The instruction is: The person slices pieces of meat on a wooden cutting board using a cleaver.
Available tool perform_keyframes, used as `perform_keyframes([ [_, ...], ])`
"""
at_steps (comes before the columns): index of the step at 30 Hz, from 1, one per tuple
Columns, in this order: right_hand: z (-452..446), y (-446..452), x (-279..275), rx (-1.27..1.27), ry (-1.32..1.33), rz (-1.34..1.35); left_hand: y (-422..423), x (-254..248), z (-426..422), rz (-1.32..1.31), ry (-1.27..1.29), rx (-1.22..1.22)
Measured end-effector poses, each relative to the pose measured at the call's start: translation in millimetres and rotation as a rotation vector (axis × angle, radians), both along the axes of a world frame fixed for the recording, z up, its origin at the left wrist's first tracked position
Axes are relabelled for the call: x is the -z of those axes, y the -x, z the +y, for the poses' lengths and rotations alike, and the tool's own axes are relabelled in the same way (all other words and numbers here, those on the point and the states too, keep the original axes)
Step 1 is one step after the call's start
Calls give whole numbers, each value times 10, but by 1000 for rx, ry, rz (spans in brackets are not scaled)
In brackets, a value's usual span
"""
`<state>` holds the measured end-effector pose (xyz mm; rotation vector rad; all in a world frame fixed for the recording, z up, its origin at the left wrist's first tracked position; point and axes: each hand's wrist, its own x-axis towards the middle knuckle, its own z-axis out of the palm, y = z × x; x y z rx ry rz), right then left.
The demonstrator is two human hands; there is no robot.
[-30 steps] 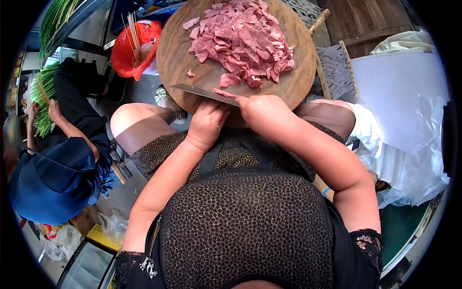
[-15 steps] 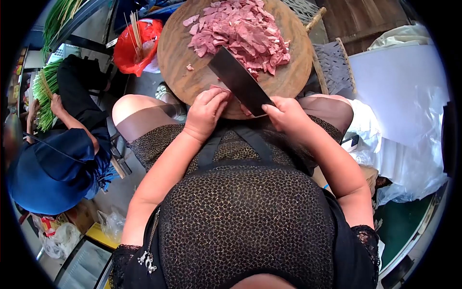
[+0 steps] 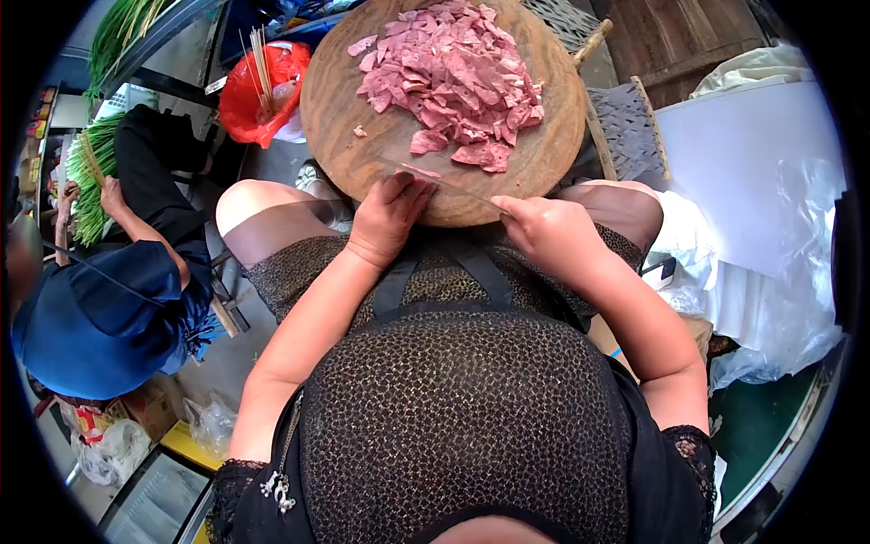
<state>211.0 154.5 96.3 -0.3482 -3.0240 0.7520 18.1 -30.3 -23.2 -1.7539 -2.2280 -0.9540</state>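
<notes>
My right hand grips a cleaver, whose blade now shows almost edge-on across the near part of a round wooden chopping block. Left of the blade, my left hand has its fingers curled on a piece of meat at the block's near side. The blade lies right beside those fingertips. A heap of sliced pink meat covers the far middle of the block, with a few slices at its near edge. One small scrap sits apart on the left.
A red plastic bag with thin sticks stands left of the block. Further left, a person in blue holds green stalks. A woven chair and white sheeting are on the right.
The cleaver has turned from showing its broad dark face to nearly edge-on. More slices now lie at the near edge of the heap. My left hand stays in about the same place.
</notes>
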Motion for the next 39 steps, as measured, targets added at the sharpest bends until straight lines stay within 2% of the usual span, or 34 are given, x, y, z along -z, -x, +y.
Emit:
perform_keyframes([
  [1, -17, -43, -23, 7, -11, -90, -6, 0, 1, -7, 20, -12],
  [4, -57, -115, -39, 5, -49, -87, -26, -175, 47, -114, -5, 14],
  [7, -96, -86, -101, -4, -120, -124, -19, -122, 33, -163, 27, 7],
  [18, -44, 152, -118, -118, -189, -156, 5, -90, 32, -130, 58, 3],
  [27, -74, 499, -69, -136, -68, -292, 10, -56, 33, -153, 39, -11],
  [29, -67, 556, 30, -149, -94, -194, 10, -22, 27, -159, 27, -17],
  [35, -117, 813, 335, -155, -53, -190, -3, -49, 18, -176, 28, 1],
  [37, -57, 837, 401, -97, 3, -210, -19, -69, -4, -210, 59, -2],
  [39, -22, 757, 419, -13, 49, -147, -25, -97, 15, -122, 7, -6],
])
